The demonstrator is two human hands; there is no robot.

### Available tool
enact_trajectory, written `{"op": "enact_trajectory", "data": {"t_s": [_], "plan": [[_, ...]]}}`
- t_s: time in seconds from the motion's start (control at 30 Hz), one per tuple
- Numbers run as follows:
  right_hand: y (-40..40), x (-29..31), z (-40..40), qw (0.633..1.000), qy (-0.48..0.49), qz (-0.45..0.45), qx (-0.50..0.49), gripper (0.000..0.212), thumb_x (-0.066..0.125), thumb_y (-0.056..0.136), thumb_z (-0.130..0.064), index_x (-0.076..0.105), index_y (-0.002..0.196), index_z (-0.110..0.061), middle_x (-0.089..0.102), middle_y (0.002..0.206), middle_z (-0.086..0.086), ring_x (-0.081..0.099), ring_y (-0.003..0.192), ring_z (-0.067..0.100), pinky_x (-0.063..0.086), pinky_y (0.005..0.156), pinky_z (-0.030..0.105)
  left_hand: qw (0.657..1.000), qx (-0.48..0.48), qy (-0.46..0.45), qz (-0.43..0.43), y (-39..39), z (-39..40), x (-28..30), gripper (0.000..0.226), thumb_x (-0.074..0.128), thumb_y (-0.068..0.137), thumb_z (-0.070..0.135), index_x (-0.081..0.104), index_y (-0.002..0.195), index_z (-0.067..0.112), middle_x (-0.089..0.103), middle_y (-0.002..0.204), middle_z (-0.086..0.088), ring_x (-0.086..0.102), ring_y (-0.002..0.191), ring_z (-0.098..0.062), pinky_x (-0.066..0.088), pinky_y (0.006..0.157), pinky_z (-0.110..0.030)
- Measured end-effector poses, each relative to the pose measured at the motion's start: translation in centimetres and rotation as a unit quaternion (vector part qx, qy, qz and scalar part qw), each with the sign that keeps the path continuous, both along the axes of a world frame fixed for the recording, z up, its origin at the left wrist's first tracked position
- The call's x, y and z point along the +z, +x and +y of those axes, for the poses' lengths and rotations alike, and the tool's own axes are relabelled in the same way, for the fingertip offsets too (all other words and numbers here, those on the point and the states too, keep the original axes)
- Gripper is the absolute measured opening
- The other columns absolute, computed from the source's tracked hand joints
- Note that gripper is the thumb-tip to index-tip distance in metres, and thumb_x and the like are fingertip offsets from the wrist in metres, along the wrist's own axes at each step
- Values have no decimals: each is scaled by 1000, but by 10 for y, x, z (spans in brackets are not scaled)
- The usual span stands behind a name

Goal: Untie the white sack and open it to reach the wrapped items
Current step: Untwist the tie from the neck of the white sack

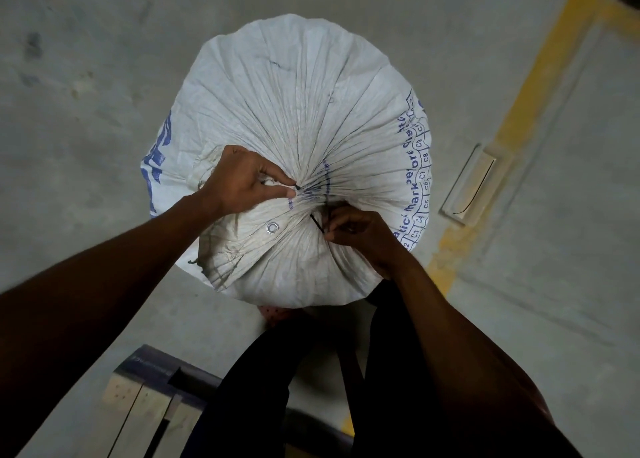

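A full white woven sack (pixel 294 104) with blue print stands upright on the concrete floor, its top gathered into tight pleats at a tied neck. My left hand (pixel 242 180) pinches the bunched neck and a dark end of the tie between thumb and fingers. My right hand (pixel 360 232) sits just right of the neck, fingers closed on the other end of the thin black tie (pixel 317 223). A metal eyelet (pixel 272 228) shows on the folded flap near the neck. The sack is closed, so nothing inside it is visible.
A wooden pallet corner (pixel 149 395) lies at the lower left beside my legs. A yellow floor line (pixel 512 125) runs diagonally on the right, with a pale rectangular floor plate (pixel 469 184) next to it. Bare concrete surrounds the sack.
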State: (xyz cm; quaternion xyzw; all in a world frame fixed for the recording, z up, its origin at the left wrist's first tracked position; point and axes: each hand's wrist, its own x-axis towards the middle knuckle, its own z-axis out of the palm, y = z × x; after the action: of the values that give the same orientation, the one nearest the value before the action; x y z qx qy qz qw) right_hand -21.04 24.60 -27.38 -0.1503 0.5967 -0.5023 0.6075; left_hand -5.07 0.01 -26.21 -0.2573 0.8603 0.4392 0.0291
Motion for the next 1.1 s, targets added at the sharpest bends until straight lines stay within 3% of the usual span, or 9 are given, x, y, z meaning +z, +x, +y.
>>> {"op": "enact_trajectory", "data": {"t_s": [0.13, 0.3, 0.43, 0.53, 0.6, 0.7, 0.83, 0.97, 1.1], "plan": [[2, 5, -6, 1000, 3, 17, -15, 23, 81, 79, 11, 76, 84, -11, 75, 90, -2, 70, 86, 8, 54, 83, 22, 999, 33, 11, -2, -4, 4, 6, 28, 83, 78, 59, 85, 93, 35, 80, 90, 20, 74, 91, 6, 57, 99, -46], [3, 12, -11, 999, -9, 31, -29, 22, 78, 81, 13, 75, 85, -8, 75, 82, -5, 69, 75, 5, 54, 71, 18, 996, 85, -1, -12, -7, 14, 9, 34, 81, 75, 64, 85, 87, 33, 78, 79, 20, 74, 82, 3, 55, 99, -48], [0, 15, -11, 999, -10, 38, -19, 20, 79, 83, 9, 78, 89, -10, 77, 82, -4, 68, 76, 10, 54, 66, 22, 988, 142, 60, 14, -10, 14, 13, 30, 82, 80, 55, 84, 87, 25, 74, 63, 8, 66, 51, -14, 54, 59, -31], [-6, 23, -16, 999, -28, 21, -21, 16, 75, 89, 4, 79, 102, -5, 77, 84, 10, 69, 71, 20, 51, 57, 26, 975, 172, 136, 33, -14, 5, 17, 33, 84, 82, 50, 83, 88, 17, 72, 60, 1, 51, 37, -17, 44, 50, -26], [-10, 29, -25, 998, -33, 19, -50, 13, 70, 94, 1, 77, 105, 0, 74, 84, 18, 66, 61, 24, 48, 49, 27, 975, 173, 132, 48, -18, -4, 22, 32, 85, 84, 44, 83, 90, 12, 78, 75, -11, 62, 44, -22, 49, 51, -31], [-9, 34, -51, 991, -29, 71, -107, 12, 65, 99, -2, 73, 103, 6, 68, 77, 22, 60, 54, 25, 44, 43, 26, 978, 187, 68, 70, -21, -17, 30, 25, 84, 87, 33, 82, 89, 8, 79, 82, -11, 75, 71, -27, 58, 70, -39], [3, 33, -101, 980, 4, 172, -96, 12, 66, 95, -6, 78, 98, -5, 71, 75, 8, 61, 54, 13, 48, 46, 26, 973, 211, 30, 92, -21, -24, 38, 16, 82, 89, 25, 80, 91, 10, 78, 86, -7, 67, 72, 1, 53, 73, -20], [15, 21, -136, 930, -5, 367, -25, 16, 75, 86, -14, 82, 98, -8, 80, 90, 4, 75, 86, 20, 57, 83, 35, 971, 215, 14, 101, -20, -25, 46, 11, 81, 90, 21, 78, 93, 11, 77, 90, -6, 68, 74, 3, 55, 76, -22], [8, 16, -148, 915, 26, 386, 114, 7, 79, 86, -16, 81, 87, -10, 54, 63, -14, 57, 74, 14, 37, 71, 25, 969, 220, 13, 109, -22, -26, 43, 11, 81, 89, 23, 79, 93, 12, 77, 87, -5, 70, 76, -6, 57, 77, -26]]}}
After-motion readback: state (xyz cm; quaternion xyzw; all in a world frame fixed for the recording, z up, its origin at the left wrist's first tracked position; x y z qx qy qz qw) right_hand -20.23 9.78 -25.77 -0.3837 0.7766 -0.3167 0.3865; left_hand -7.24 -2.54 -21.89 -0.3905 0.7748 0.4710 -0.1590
